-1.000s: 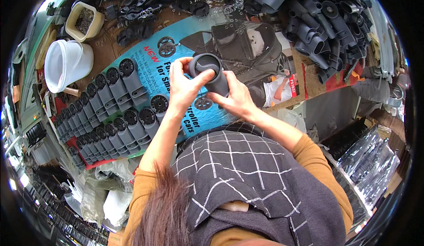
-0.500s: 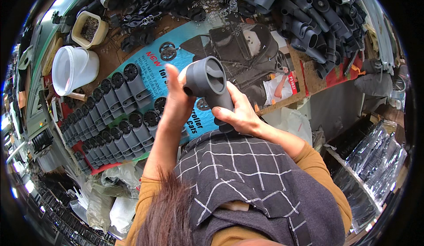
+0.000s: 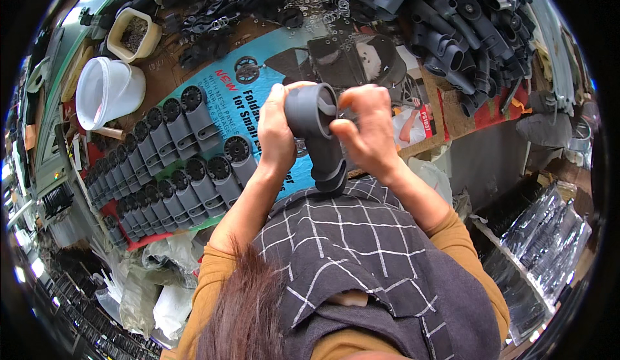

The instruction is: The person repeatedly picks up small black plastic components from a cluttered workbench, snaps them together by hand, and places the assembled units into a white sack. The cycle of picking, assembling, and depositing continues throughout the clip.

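A dark grey plastic joint piece (image 3: 309, 111), with a round cup-shaped head and a short tubular stem pointing toward me, is held up over the bench in front of my chest. My left hand (image 3: 278, 131) is wrapped around the left side of its head, thumb up. Beside the cup's open right side is my right hand (image 3: 371, 127), its fingers curled in and slightly blurred. Thumb and forefinger are close to a lever-like bar (image 3: 328, 107) inside the cup. Whether they pinch something small, I cannot make out.
Two rows of grey parts with round black ends (image 3: 194, 118) stand left on a blue printed sheet (image 3: 255, 76). A white bucket (image 3: 111, 93) and a cream tub (image 3: 134, 35) are beyond. Springs (image 3: 337, 10) lie at the back; grey plastic pieces (image 3: 462, 34) are heaped back right.
My right hand has let go of the stem and risen to the cup's open side. My left hand has closed around the head, and the piece has turned slightly.
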`<state>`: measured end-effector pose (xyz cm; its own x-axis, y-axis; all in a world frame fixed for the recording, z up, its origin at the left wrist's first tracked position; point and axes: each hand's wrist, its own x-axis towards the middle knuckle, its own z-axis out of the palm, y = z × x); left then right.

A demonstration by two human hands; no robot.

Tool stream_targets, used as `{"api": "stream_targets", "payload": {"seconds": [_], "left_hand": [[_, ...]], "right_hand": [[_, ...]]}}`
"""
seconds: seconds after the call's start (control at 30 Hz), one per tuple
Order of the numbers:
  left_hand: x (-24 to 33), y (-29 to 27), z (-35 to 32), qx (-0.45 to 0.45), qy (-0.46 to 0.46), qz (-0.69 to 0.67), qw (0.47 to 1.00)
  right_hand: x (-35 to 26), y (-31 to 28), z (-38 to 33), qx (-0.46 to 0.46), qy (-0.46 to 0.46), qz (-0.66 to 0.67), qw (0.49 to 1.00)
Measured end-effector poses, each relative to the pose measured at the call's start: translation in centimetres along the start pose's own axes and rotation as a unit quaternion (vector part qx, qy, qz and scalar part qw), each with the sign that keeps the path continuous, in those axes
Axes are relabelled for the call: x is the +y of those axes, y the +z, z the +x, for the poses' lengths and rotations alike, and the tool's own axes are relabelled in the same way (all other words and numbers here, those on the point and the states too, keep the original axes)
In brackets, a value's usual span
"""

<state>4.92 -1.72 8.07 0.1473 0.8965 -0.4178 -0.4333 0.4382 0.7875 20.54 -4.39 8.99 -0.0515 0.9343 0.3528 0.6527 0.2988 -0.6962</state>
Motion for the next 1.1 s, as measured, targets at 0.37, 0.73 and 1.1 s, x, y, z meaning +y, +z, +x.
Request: {"api": "stream_targets", "payload": {"seconds": [0.37, 0.73, 1.1], "left_hand": [[-2.2, 0.3, 1.3, 0.017, 0.082, 0.028, 0.996], [-6.8, 3.6, 5.8, -0.086, -0.239, 0.068, 0.965], [-7.2, -1.5, 4.4, -0.002, -0.143, 0.239, 0.96]], "right_hand": [[-0.1, 0.7, -1.8, -0.069, 0.195, 0.165, 0.964], [4.7, -0.7, -7.1, -0.043, 0.322, 0.116, 0.939], [18.0, -7.1, -0.2, 0.262, 0.185, -0.326, 0.889]]}}
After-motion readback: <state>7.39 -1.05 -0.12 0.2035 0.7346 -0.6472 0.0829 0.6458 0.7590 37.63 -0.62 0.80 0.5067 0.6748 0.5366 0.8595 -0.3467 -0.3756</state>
